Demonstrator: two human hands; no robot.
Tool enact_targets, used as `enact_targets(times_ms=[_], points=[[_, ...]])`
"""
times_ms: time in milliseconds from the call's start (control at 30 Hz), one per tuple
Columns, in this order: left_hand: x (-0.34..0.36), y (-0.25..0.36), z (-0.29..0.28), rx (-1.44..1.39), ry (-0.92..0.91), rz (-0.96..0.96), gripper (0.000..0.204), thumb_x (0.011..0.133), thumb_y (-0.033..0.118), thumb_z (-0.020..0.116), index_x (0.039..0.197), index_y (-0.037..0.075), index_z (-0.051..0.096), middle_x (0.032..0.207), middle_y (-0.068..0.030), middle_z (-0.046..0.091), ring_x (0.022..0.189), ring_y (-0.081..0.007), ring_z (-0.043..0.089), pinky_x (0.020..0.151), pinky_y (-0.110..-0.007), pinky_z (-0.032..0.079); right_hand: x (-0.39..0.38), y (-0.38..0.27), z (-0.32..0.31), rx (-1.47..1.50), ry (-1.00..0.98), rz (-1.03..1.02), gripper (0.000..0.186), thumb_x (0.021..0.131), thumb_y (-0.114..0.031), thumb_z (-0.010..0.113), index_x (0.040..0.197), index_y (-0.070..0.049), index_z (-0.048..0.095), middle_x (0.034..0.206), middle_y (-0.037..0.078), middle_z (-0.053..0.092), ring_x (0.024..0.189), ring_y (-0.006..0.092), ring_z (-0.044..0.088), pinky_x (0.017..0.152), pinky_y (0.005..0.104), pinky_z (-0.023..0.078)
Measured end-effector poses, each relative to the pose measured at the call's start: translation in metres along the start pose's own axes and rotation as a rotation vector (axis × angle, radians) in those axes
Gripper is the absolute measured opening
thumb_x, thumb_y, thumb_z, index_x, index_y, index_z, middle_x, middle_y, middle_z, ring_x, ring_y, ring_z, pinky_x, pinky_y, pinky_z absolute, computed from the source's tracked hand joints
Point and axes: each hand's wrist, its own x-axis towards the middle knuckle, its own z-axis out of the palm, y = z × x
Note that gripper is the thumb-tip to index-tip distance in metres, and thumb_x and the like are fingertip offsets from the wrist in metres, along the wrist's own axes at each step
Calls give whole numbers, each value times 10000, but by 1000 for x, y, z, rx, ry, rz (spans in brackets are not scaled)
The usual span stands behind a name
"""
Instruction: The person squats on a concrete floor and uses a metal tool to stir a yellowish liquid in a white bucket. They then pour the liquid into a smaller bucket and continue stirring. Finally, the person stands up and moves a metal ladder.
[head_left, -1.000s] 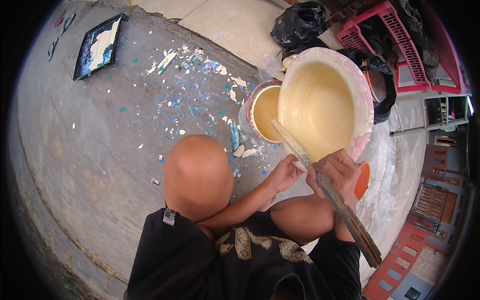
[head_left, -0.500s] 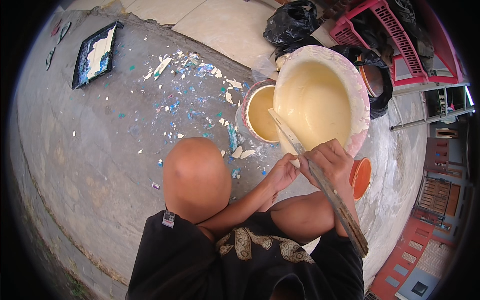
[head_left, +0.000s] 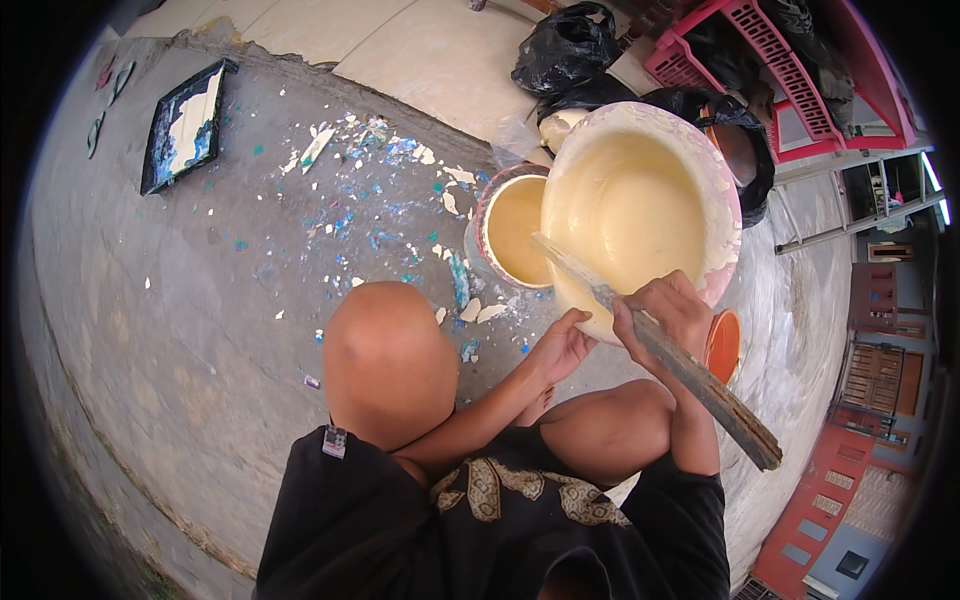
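A large pink-rimmed basin [head_left: 645,200] coated with cream liquid is tilted beside a smaller bucket [head_left: 512,225] of similar cream liquid. My left hand [head_left: 560,350] grips the basin's lower rim, fingertips on its edge. In my right hand [head_left: 665,315], a long weathered wooden stick [head_left: 705,385] runs diagonally; its cream-coated tip lies at the basin's left edge, over the bucket. Both hands are closed on what they hold.
Dried paint flakes [head_left: 370,200] litter the concrete. A black paint tray [head_left: 152,175] lies upper left. Black plastic bags [head_left: 565,50], a pink plastic rack [head_left: 775,65] and a metal ladder [head_left: 865,225] stand upper right. An orange container [head_left: 722,345] sits behind my right hand.
The stick has swung a little flatter: its tip dropped slightly and its rear end moved up and rightward with my right hand. My left hand stays on the basin.
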Motion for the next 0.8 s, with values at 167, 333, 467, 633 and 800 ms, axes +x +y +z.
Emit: enact_targets(times_ms=[167,333,467,633,800], points=[[4,-4,-12,42,27,-11,409,855,77,518,1227,-8,370,1215,-73,478,1124,-159,491,1015,-288,394,-8,7,-6,121,-7,158,110,689,-49,695,667,-38,587,601,62,550,567,189,487,507,288,401],[7,-6,-19,103,46,31,441,856,85,530,1252,-18,366,1242,-88,484,1148,-174,486,1011,-297,400,-25,27,-21,229,158,390,186,792,-74,651,660,-9,538,583,28,515,585,101,440,507,245,344],[7,-11,-17,159,105,48,417,844,71,551,1228,-8,410,1226,-79,513,1126,-180,516,998,-303,422,-60,47,-24,378,373,646,256,887,-150,577,675,-19,516,614,-9,498,559,51,410,514,217,331],[11,-11,-24,253,155,114,403,837,61,566,1214,12,431,1206,-82,525,1095,-179,537,977,-320,443,-120,63,-29,617,724,964,272,900,-272,550,748,-48,525,677,16,531,615,67,474,562,205,363],[6,-4,-8,539,145,242,394,834,46,577,1202,13,439,1184,-88,540,1061,-176,555,926,-330,469,-174,69,-23,707,1079,1305,262,867,-335,574,796,-98,488,756,-6,485,654,75,461,570,210,371]])
